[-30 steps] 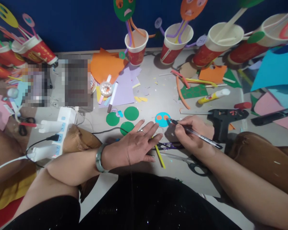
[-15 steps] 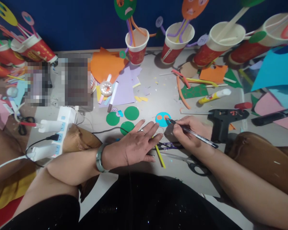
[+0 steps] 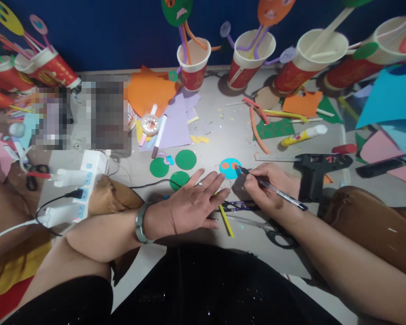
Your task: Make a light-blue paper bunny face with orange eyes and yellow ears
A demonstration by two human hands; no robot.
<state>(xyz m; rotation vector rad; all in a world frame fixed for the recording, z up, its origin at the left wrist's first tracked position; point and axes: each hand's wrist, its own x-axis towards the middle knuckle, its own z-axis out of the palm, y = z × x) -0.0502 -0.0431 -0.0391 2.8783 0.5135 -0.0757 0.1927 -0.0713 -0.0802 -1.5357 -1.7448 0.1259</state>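
Note:
My right hand (image 3: 269, 187) grips a black pen (image 3: 274, 189), whose tip rests on a small blue paper disc (image 3: 229, 168) carrying two orange dots. My left hand (image 3: 192, 203) lies flat on the grey surface just left of the disc, fingers stretched out, a ring on one finger and a green bangle (image 3: 140, 223) on the wrist. Under its fingertips runs a yellow strip (image 3: 226, 221). Three green paper discs (image 3: 185, 159) lie just beyond the left hand.
Scissors (image 3: 274, 232) lie below my right hand, a black glue gun (image 3: 316, 169) to its right, a glue stick (image 3: 301, 135) beyond. Paper cups (image 3: 193, 65) with straw figures line the back. A power strip (image 3: 84, 185) sits left. Coloured paper scraps (image 3: 149, 92) are scattered about.
The pen tip shifts slightly over the orange dot on the blue disc. My left hand stays flat in place.

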